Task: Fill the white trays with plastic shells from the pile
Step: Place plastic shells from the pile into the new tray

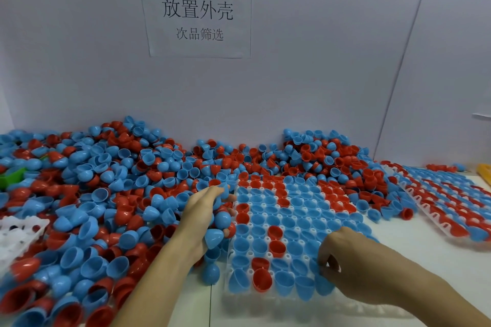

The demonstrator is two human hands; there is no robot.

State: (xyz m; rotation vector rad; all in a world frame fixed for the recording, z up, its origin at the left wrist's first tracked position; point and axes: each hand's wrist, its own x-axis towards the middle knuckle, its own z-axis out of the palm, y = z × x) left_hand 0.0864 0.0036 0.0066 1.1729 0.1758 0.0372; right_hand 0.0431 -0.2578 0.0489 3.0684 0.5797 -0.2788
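A big pile of blue and red plastic shells point(101, 194) covers the left and back of the table. In front of me lies a white tray point(268, 297), its holes nearly all filled with shells standing open side up. My left hand point(202, 212) hovers at the tray's left edge and grips a handful of blue shells point(218, 228). Over the tray's near right part, my right hand point(342, 255) pinches a blue shell point(322, 277) with its fingertips at a hole.
A second filled white tray point(451, 210) lies tilted at the right. An unfilled white tray point(18, 231) sits half buried at the left, next to a green object point(10, 176). A paper sign point(196, 13) hangs on the wall behind. Something yellow point(485, 171) shows at the far right.
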